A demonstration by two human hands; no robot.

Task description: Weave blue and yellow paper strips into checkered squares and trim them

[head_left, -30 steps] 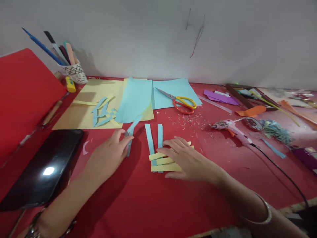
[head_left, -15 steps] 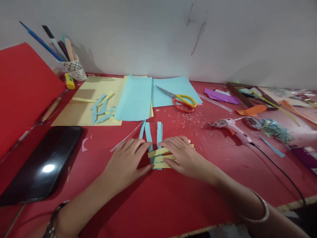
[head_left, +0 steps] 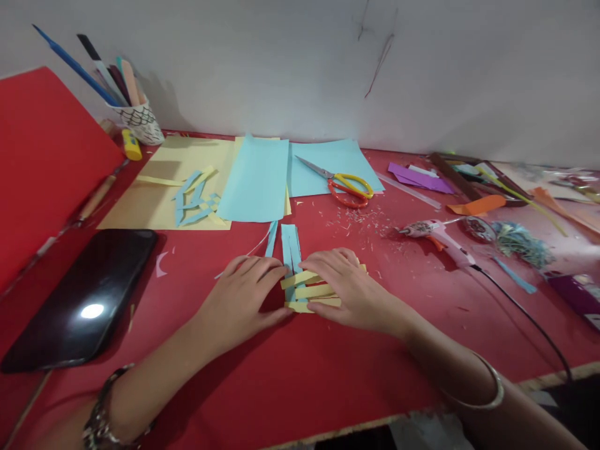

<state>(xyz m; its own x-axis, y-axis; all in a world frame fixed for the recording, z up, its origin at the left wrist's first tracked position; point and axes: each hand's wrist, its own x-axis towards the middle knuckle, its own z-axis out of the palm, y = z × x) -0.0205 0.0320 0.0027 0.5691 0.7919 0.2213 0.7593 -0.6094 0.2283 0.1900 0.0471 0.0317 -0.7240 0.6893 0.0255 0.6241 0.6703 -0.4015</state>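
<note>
Yellow paper strips (head_left: 313, 291) lie crosswise over upright blue paper strips (head_left: 289, 240) on the red tabletop. The blue ones stand close together, their far ends free. At the left ends of this bundle is my left hand (head_left: 248, 287), its thumb and index finger apart, the fingertips touching the strips' edge. My right hand (head_left: 354, 287) lies spread over the yellow strips, thumb on the nearest one, covering their right part. One more blue strip (head_left: 271, 239) pokes out beyond my left fingers. The undersides of both hands are hidden.
Scissors (head_left: 337, 181) rest on blue paper sheets (head_left: 255, 181). Woven strips (head_left: 194, 203) lie on yellow paper (head_left: 135, 209). A phone (head_left: 89, 281) is at left, below a pen cup (head_left: 140, 122). A corded pink glue gun (head_left: 435, 234) lies right, near a tray (head_left: 438, 164).
The far ends of two blue strips have come together, closing the gap between them. Both hands keep nearly the same place over the strips. The view has shifted slightly.
</note>
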